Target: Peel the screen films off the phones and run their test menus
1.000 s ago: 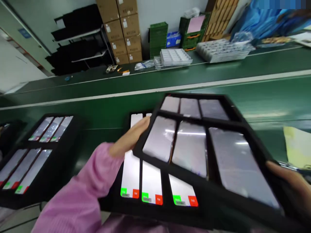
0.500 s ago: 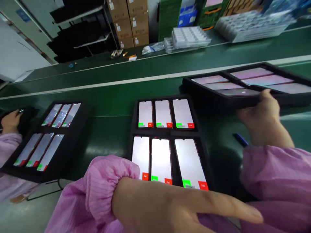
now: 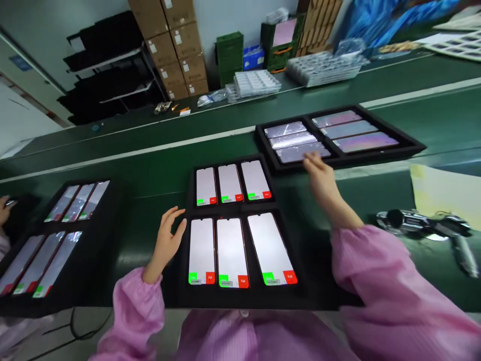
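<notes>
A black tray (image 3: 225, 209) with several phones lies in front of me; their screens glow white with green and red labels at the bottom. One phone (image 3: 270, 245) at its lower right sits slightly tilted. At the tray's left edge is my left hand (image 3: 167, 240), fingers apart, holding nothing. Farther right, a second black tray (image 3: 411, 146) holds several phones with pinkish and grey screens. My right hand (image 3: 321, 180) is at this tray's near edge, its fingertips by the closest phone; blur hides whether they grip anything.
Another black tray (image 3: 41, 224) of phones stands at left, with another person's hand (image 3: 4, 209) beyond it. A metal tool (image 3: 428, 224) lies at right by a pale sheet (image 3: 443, 193). Clear plastic trays (image 3: 323, 67) and boxes (image 3: 176, 40) stand at the back.
My left hand has drawn back from across the near phones to the middle tray's left side. The right-hand tray now lies flat on the table, and my right hand has shifted left along it.
</notes>
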Tool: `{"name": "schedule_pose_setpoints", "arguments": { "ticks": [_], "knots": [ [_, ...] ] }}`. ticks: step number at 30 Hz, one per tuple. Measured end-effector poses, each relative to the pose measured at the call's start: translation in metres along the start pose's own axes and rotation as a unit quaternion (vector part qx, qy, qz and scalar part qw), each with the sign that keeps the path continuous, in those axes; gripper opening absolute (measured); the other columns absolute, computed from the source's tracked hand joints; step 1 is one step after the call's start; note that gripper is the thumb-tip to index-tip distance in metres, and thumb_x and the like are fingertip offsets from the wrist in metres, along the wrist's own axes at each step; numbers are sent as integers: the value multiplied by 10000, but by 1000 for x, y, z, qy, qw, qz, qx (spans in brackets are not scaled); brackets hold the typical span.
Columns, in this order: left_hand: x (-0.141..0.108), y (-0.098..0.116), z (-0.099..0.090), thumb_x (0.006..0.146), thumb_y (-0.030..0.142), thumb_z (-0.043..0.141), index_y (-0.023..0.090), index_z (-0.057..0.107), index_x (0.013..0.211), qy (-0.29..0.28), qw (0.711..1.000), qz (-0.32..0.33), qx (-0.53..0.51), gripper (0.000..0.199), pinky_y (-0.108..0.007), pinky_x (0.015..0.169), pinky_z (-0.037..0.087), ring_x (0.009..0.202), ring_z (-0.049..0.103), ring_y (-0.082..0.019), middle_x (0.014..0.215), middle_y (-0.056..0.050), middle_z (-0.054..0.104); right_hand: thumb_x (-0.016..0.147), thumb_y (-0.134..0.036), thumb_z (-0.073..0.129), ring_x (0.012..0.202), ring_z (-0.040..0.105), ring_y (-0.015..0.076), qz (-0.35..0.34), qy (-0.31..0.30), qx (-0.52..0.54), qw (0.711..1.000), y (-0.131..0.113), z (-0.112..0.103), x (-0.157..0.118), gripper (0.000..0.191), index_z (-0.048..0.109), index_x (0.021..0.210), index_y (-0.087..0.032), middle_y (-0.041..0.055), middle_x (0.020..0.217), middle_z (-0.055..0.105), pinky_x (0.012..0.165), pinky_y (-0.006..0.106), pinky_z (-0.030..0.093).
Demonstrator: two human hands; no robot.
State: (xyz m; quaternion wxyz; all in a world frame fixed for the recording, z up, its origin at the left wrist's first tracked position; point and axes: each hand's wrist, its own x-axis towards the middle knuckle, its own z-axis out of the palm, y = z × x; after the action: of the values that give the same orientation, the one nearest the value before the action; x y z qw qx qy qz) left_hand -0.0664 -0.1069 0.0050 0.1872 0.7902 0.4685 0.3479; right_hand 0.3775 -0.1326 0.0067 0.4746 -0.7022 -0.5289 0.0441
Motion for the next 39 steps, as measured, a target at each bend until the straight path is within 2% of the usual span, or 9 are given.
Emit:
{"name": "schedule_pose_setpoints", "arguments": {
  "ticks": [3,6,13,21,26,30,32,35,39],
  "knots": [
    [0,-13,21,1088,439,426,226,579,1363,5,999,-27,-22,380,-405,1123,521,1394,579,-247,1444,-145,594,1064,-524,532,1244,665,246,-17,-62,38,997,-12,13,-57,400,690,1280,-226,114,1360,682,1042,458,565],
    [14,-9,36,1092,419,387,211,595,1301,10,999,-28,-15,361,-427,1176,462,1425,537,-253,1442,-146,580,1100,-577,328,1362,610,254,-31,-68,54,996,-26,31,-82,531,708,1270,-248,139,1462,634,1095,457,530],
    [40,14,34,1012,424,538,230,764,990,-65,993,32,95,299,-525,1125,379,1123,570,-297,1062,-97,674,1025,-540,525,1458,482,376,-130,-121,1,984,-46,42,-59,455,781,794,-243,119,1472,638,1171,628,408],
    [46,29,32,1035,412,516,223,795,979,-115,976,51,178,341,-566,1072,339,1118,509,-321,1146,-127,639,1054,-422,493,1440,462,407,-142,-162,-87,973,-45,25,-65,472,784,745,-217,128,1498,622,1080,652,444],
    [57,53,42,1066,422,517,235,794,1109,-188,941,181,217,337,-620,1109,291,1223,516,-341,1306,-139,626,990,-393,649,1438,468,407,-150,-217,-98,960,-45,27,-67,240,831,893,-271,94,1540,598,1100,664,390],
    [62,60,53,1085,386,484,196,776,909,-172,940,188,225,390,-654,1114,294,1226,540,-351,1238,-131,671,961,-354,714,1407,518,384,-137,-191,-74,969,-42,34,-67,161,826,868,-285,65,1487,645,1092,624,399],
    [59,63,51,1086,378,490,195,776,912,-156,943,182,230,382,-679,1114,295,1242,543,-370,1255,-129,685,969,-328,713,1382,548,363,-156,-167,-71,971,-45,26,-72,162,818,859,-276,65,1460,664,1107,601,387],
    [42,81,44,1051,433,580,177,744,1210,-137,942,210,222,343,-711,1120,301,1249,547,-403,1380,-169,660,976,-269,708,1285,602,320,-207,-164,-67,962,-63,-5,-96,164,792,835,-267,64,1362,715,1095,564,384],
    [-3,123,42,1033,360,654,152,642,1366,-252,916,308,44,393,-589,1228,305,1200,620,-290,1344,-123,703,978,-179,692,901,608,176,-200,-245,-5,949,-102,-57,-157,102,764,959,-248,22,986,743,972,424,429]
  ]
}}
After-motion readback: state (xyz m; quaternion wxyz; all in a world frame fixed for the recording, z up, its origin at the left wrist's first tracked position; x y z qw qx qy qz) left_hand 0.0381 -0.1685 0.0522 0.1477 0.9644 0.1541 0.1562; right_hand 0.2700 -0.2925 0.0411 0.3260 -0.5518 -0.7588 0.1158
